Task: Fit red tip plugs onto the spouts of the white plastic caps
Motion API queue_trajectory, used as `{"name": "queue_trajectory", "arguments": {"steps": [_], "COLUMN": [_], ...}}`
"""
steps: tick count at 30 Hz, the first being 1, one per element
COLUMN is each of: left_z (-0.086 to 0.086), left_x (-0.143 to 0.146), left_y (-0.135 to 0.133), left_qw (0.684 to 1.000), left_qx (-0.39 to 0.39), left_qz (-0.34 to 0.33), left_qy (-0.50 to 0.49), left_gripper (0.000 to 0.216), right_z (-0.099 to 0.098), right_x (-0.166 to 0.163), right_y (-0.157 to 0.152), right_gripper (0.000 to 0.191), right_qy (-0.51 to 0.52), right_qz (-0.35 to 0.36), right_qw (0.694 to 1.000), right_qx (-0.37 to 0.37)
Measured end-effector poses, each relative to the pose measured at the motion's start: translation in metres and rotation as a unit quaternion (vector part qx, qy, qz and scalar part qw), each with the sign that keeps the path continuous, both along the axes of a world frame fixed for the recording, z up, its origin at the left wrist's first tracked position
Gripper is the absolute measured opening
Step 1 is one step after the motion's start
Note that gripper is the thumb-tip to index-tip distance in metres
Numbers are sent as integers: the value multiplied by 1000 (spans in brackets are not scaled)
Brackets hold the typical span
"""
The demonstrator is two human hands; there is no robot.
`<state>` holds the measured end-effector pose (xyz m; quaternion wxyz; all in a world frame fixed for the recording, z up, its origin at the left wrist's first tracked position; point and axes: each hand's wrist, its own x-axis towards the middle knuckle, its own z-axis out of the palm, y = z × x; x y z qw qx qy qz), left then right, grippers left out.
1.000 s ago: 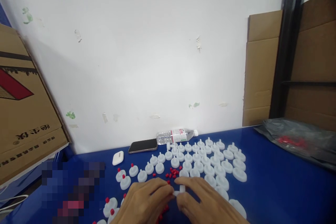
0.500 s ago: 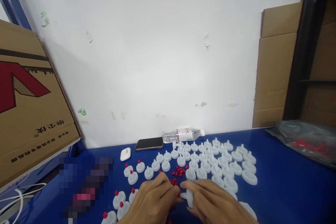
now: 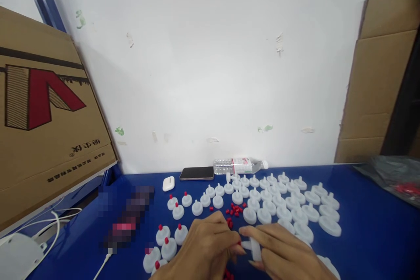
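Observation:
In my right hand (image 3: 282, 251) a white plastic nozzle cap (image 3: 255, 249) is held on its side, the spout pointing left. My left hand (image 3: 208, 245) is closed in a pinch at the tip of that spout, where a bit of a small red tip cap (image 3: 239, 243) shows; the fingers hide most of it. Loose red tip caps (image 3: 236, 210) lie just beyond my hands. To the left stand several white nozzle caps with red tips (image 3: 169, 249). Many bare white nozzle caps (image 3: 286, 214) stand upright, spouts up, behind and right of my right hand.
Along the wall lie a clear water bottle (image 3: 241, 166), a phone (image 3: 197, 173) and a white earbud case (image 3: 168, 183). Cardboard (image 3: 49, 96) leans at the left, above white cables (image 3: 59, 227). A grey plastic bag (image 3: 390, 175) with red pieces lies at the right. One patch at left is pixelated.
The view has turned left, so everything sits further right in the picture. Both hands stay together at the spout, with the nozzle cap still in my right hand.

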<state>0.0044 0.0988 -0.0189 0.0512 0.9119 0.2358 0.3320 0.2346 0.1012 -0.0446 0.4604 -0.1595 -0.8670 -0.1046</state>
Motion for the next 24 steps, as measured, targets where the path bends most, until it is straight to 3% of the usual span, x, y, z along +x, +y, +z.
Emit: {"name": "queue_trajectory", "arguments": {"steps": [4, 9, 12, 13, 15, 16, 20, 24], "left_z": [6, 22, 30, 32, 35, 37, 44, 43], "left_x": [3, 8, -7, -16, -40, -53, -97, -118], "left_y": [-2, -2, 9, 16, 31, 39, 62, 71], "left_qw": [999, 984, 974, 971, 955, 946, 907, 887], "left_qx": [-42, -115, -74, -34, 99, 113, 114, 77], "left_qz": [7, 64, 143, 197, 278, 298, 384, 411], "left_qy": [-24, -120, -157, -130, 16, 53, 126, 197], "left_gripper": [37, 36, 30, 29, 35, 33, 30, 27], "right_z": [3, 13, 16, 16, 18, 18, 15, 8], "right_x": [1, 1, 2, 3, 5, 6, 7, 3], "right_y": [0, -4, -6, -6, -7, -7, -10, -11], "right_gripper": [19, 14, 13, 13, 10, 8, 3, 4], "right_qy": [-9, -34, -45, -53, -73, -82, -93, -50], "right_qz": [-5, -78, -133, -144, -152, -153, -135, -93], "right_qw": [1000, 996, 988, 985, 979, 976, 975, 985], "right_qx": [-7, -41, -68, -84, -115, -129, -149, -135]}}
